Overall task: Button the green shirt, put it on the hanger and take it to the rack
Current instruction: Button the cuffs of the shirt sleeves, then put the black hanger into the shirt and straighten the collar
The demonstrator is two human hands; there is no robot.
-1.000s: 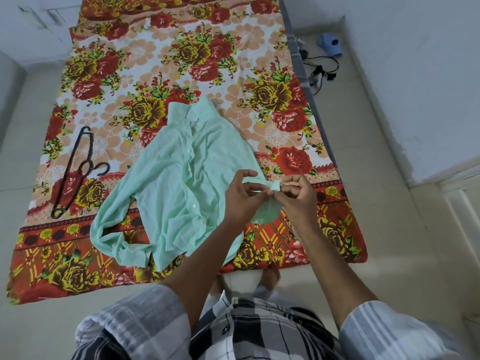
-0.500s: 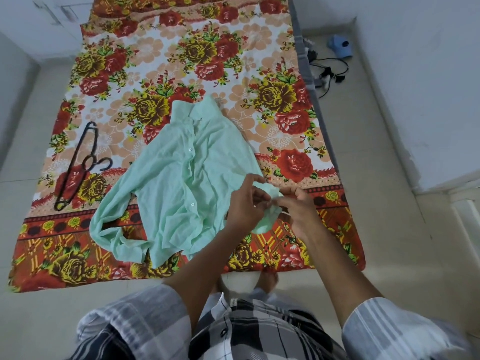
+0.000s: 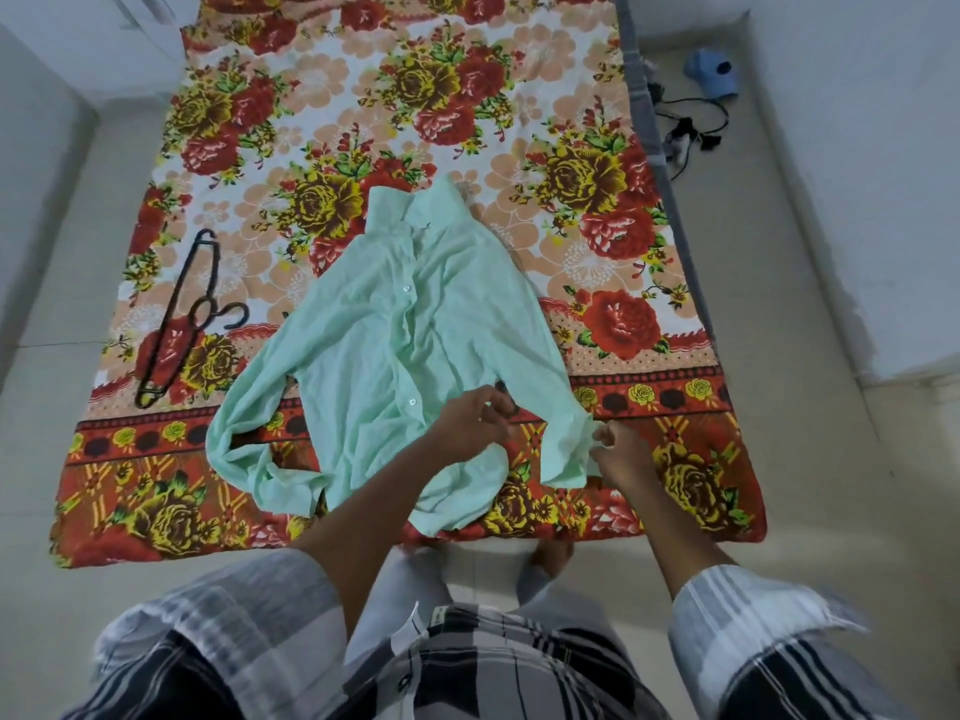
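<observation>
The person wears a checked shirt in black, grey and white, with broad dark stripes that cross paler ones. The sleeves are short and wide, and they end above the elbows, so both forearms are bare. The left hand (image 3: 470, 420) and the right hand (image 3: 621, 452) are bare also (no ring or watch shows). A small white tag sits at the shirt front.

Mint-green shirt (image 3: 384, 366) face-up on floral bedsheet, black hanger (image 3: 179, 324) well left.
</observation>
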